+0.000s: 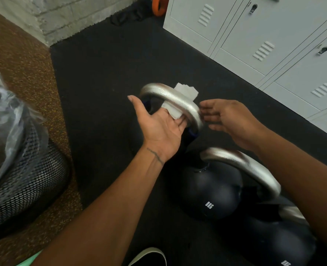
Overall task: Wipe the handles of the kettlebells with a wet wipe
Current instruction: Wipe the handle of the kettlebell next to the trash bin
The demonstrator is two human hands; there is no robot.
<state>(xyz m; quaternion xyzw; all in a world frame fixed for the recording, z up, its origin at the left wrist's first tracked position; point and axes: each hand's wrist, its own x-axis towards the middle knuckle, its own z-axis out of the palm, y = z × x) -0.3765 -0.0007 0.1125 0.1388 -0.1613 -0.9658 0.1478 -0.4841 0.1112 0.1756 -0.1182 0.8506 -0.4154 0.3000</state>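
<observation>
**Wiping a kettlebell handle on a gym floor**

Head view: At frame centre, the left hand (158, 129) lies palm up, thumb stretched out. Its fingers curl under the silver handle (175, 98) of the far kettlebell and press a white wet wipe (185, 92) against it. The wipe is wrapped over the bar. To the right, the right hand (226, 118) is spread loosely and holds nothing, its fingertips just beside the handle's bend. A second kettlebell (210, 191) marked 8KG stands lower right on the black floor mat (101, 83). A mesh bin (28, 181) is at the left edge, and grey lockers (274, 35) at the upper right.
</observation>
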